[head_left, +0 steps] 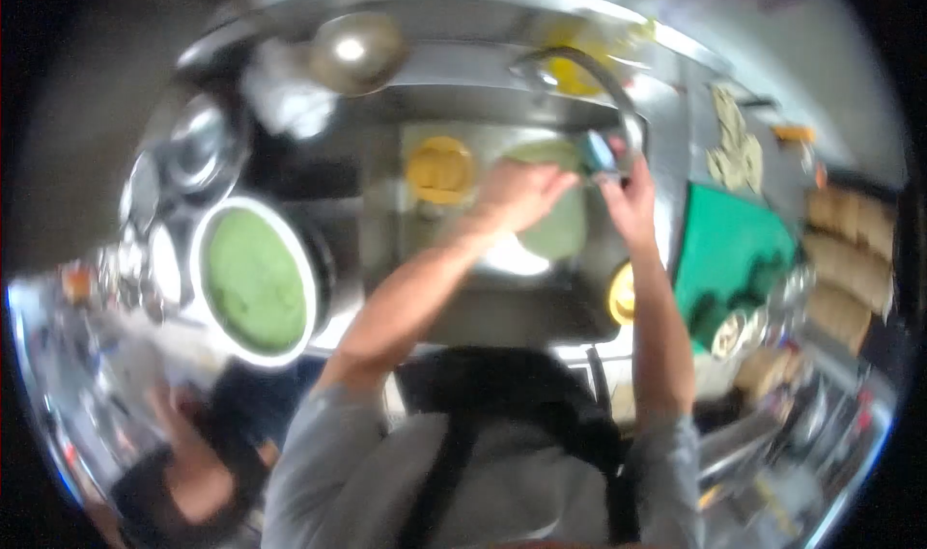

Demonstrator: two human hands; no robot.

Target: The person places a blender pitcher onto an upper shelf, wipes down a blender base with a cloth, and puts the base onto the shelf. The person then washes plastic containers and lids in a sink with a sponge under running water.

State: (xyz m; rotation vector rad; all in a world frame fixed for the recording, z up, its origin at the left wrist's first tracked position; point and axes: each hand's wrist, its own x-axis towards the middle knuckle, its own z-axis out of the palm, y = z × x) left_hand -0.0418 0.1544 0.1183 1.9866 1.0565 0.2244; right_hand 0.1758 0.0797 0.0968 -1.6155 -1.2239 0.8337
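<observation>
Both my hands are over a steel sink (454,317). My left hand (524,194) is closed, its fingers bent over a pale green round item (555,225) in the basin; what it grips, if anything, is hidden. Further right, my right hand (628,197) is closed around the end of a curved faucet hose (618,95), near a light blue piece (599,151). A yellow-orange round item (439,169) sits in the basin left of my hands. Another yellow item (623,293) lies by the sink's right side, partly behind my right forearm.
Left of the sink stands a white-rimmed pot (311,288) of green contents. Metal bowls (359,54) are at the upper left. A green board (729,250) lies to the right, with cardboard (850,259) beyond. Another person's arm (198,462) shows at the lower left.
</observation>
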